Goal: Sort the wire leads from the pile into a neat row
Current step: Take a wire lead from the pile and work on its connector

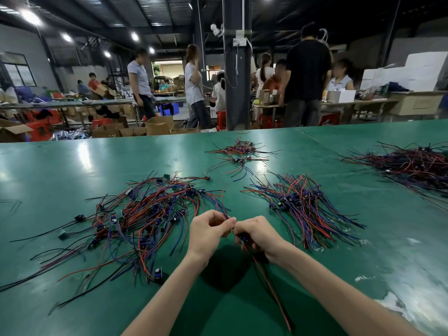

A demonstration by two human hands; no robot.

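Note:
A tangled pile of wire leads (135, 219), red, blue and black with small circuit boards, spreads over the left of the green table (60, 166). To the right lies a tidier row of wire leads (305, 209) fanned side by side. My left hand (208, 229) pinches blue wires that run up into the pile. My right hand (257, 236) grips one wire lead (271, 284); its small blue part sits in my fingers and its red and black wires trail toward me. The two hands meet fingertip to fingertip above the table.
A small heap of leads (240, 154) lies farther back at the centre. A large dark heap of leads (412, 163) sits at the far right. Behind the table's far edge several people stand among benches, cardboard boxes (158, 124) and red stools.

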